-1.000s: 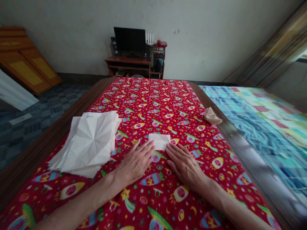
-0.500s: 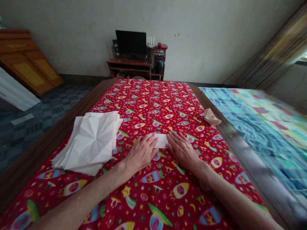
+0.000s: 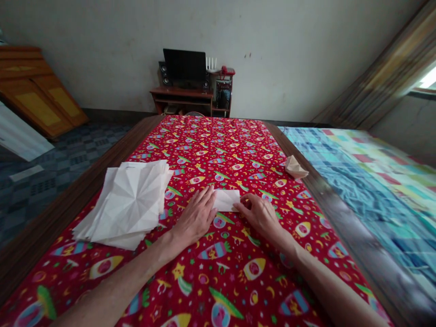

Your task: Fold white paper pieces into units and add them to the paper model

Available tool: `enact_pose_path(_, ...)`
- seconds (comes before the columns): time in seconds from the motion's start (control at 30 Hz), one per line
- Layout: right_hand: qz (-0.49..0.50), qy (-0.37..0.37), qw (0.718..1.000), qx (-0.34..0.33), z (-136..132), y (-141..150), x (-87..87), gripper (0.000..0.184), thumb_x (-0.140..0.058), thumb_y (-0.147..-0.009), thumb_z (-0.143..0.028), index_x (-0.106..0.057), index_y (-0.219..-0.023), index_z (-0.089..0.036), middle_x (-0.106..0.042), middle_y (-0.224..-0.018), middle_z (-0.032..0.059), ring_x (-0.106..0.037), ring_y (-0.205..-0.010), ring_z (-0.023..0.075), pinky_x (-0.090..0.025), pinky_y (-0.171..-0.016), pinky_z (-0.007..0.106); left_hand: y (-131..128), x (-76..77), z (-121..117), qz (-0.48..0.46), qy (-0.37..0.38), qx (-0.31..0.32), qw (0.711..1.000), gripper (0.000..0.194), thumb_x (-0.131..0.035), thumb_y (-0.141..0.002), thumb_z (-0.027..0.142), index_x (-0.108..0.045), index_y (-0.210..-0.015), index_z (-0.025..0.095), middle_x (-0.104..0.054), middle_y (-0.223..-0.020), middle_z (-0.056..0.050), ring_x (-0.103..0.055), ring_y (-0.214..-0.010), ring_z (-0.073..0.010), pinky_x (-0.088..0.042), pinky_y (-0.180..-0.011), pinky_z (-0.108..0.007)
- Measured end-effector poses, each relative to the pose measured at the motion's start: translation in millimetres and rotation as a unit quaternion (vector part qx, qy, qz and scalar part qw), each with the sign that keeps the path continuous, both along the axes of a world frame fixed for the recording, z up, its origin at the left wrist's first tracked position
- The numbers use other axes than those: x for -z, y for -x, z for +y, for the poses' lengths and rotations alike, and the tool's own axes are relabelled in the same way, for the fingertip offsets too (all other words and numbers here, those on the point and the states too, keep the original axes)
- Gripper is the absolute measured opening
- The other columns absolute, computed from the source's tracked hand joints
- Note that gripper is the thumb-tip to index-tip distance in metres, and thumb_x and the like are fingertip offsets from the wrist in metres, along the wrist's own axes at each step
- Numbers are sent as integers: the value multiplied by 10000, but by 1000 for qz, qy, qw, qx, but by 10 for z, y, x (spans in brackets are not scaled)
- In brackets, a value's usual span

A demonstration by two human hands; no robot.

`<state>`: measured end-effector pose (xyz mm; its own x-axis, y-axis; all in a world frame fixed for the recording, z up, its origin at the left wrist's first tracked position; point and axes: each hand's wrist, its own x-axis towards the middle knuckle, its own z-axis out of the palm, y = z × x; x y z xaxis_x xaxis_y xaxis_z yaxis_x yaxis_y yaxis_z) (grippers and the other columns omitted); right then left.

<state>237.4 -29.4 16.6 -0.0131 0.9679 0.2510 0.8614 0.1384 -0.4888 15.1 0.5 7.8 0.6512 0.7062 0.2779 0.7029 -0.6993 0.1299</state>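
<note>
A small folded white paper (image 3: 227, 200) lies on the red patterned tablecloth (image 3: 218, 150) in front of me. My left hand (image 3: 195, 215) rests flat beside the paper's left edge, fingers stretched out and touching it. My right hand (image 3: 259, 213) sits at the paper's right lower corner with its fingers curled, pinching the edge of the paper. A stack of creased white paper sheets (image 3: 127, 202) lies to the left of my left hand.
A small folded beige paper piece (image 3: 294, 167) sits near the table's right edge. A bed with a blue checked cover (image 3: 368, 181) runs along the right. A desk with a monitor (image 3: 185, 68) stands at the far wall, a wooden cabinet (image 3: 37, 91) at left.
My hands slid forward onto the folded paper, then drew apart. The left hand now lies flat at its left edge and the right hand's fingers have curled onto its right corner.
</note>
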Motion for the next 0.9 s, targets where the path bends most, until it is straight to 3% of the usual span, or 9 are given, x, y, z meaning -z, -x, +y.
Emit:
enact_pose_path(0.13,33,-14,999,-3,-10,84,47,189,-597,-789,-329,-572,-656,-197,-605,-593,-20,-522,-511,115,-339,-483,211,10,6,3,-61,1,7,998,500,-325,-969,266,-285,-1431,81,-268,-1509,-182,-231,-1406,-267,-308,-1113,-476)
enact_pose_path(0.27,92,-75,992,-33,-54,102,42,148,-570,-800,-248,-552,-661,-197,-573,-594,-24,-504,-513,108,-364,-480,208,20,-41,8,-114,-8,21,993,579,-372,-955,245,-141,-1478,153,-218,-1530,-163,-197,-1417,-269,-312,-1109,-489)
enact_pose_path(0.43,109,-209,970,-59,-81,-27,-265,77,-552,-846,-213,-581,-775,-205,-594,-693,-4,-528,-592,115,-412,-541,222,46,-272,0,-168,-70,34,983,690,-434,-936,221,-20,-1488,213,-169,-1545,-146,-174,-1421,-279,-296,-1113,-494)
enact_pose_path(0.57,-3,-295,953,-70,-142,-97,-458,73,-524,-866,-174,-581,-831,-204,-626,-807,29,-581,-711,127,-434,-613,232,56,-473,-54,-188,-120,21,975,746,-470,-927,225,29,-1481,220,-124,-1549,-162,-181,-1415,-300,-290,-1106,-513)
enact_pose_path(0.63,-92,-301,945,-92,-190,-73,-408,111,-490,-884,-168,-589,-842,-197,-636,-843,39,-576,-704,120,-416,-605,232,45,-506,-100,-184,-130,27,974,727,-492,-917,221,-25,-1474,216,-146,-1540,-164,-197,-1408,-300,-294,-1106,-508)
enact_pose_path(0.73,-181,-272,934,-142,-252,23,-222,174,-449,-908,-157,-590,-808,-182,-616,-791,31,-518,-635,107,-369,-572,235,13,-452,-176,-135,-104,65,983,541,-516,-901,210,-283,-1390,208,-356,-1450,-124,-292,-1359,-278,-324,-1100,-475)
enact_pose_path(0.8,-205,-235,936,-165,-278,86,-111,219,-427,-922,-158,-581,-768,-175,-581,-738,24,-475,-602,110,-340,-551,244,-9,-371,-225,-99,-71,91,988,346,-514,-899,200,-460,-1241,197,-511,-1300,-92,-410,-1259,-259,-380,-1055,-436)
enact_pose_path(0.9,-203,-185,942,-194,-301,120,-34,262,-404,-939,-172,-580,-744,-168,-545,-713,22,-463,-603,118,-328,-540,247,-28,-246,-282,-62,-16,99,993,148,-479,-919,191,-580,-1026,183,-615,-1055,-60,-541,-1027,-220,-466,-909,-377)
